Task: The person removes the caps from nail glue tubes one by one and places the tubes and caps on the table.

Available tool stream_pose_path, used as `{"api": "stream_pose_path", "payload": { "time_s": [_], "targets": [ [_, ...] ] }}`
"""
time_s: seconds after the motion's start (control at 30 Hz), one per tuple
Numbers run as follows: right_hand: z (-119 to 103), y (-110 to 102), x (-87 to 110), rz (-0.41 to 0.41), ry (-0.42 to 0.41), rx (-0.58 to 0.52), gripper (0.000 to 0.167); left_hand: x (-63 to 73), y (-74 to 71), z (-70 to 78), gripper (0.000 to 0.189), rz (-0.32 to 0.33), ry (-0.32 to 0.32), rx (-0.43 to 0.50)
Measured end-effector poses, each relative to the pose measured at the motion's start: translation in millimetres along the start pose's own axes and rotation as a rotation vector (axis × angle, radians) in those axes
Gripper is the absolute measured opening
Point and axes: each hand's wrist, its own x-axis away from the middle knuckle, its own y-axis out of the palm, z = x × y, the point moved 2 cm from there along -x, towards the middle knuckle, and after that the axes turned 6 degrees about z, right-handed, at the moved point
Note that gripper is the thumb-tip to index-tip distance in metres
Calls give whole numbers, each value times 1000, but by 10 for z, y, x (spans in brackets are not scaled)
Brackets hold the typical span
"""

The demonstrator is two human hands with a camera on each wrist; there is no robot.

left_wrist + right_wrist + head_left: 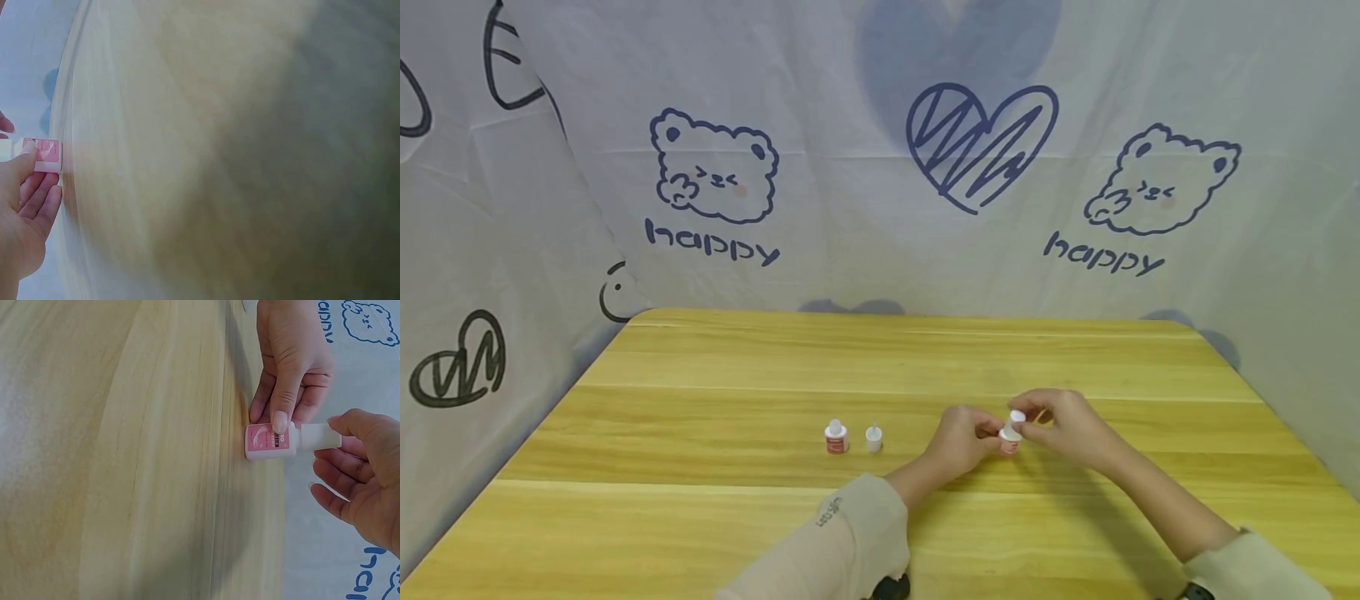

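My left hand [961,439] pinches a small white bottle with a pink label [262,439], which stands upright on the table. In the right wrist view the left thumb presses on the label. My right hand [1071,427] holds the bottle's white cap [317,436] between thumb and fingers, and the cap sits on the bottle's top. Only part of the bottle shows at the edge of the left wrist view. To the left stands another small bottle with a red label [837,442] and a white top. Beside it is a small white cap [873,441] with a thin tip pointing up.
All of this is on a wooden table [715,358] with light plank lines. A white cloth [850,192] printed with bears, hearts and words hangs behind the table and along its left side.
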Motion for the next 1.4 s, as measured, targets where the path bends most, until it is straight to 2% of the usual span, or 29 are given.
{"api": "stream_pose_path", "payload": {
  "time_s": [0.17, 0.43, 1.07, 1.4],
  "targets": [
    [-5, 11, -2, 15, 12, 18, 21, 1, -10, 2, 14, 4, 7, -13],
    [-12, 17, -1, 44, 19, 42, 4, 5, -10, 16, 15, -5, 0, 6],
    [-24, 4, -4, 4, -17, 63, 5, 10, -15, 31, 14, -25, -17, 8],
    [-30, -7, -7, -20, -17, 63, 9, 5, -27, 31, 13, -30, 2, -10]
  ]
}}
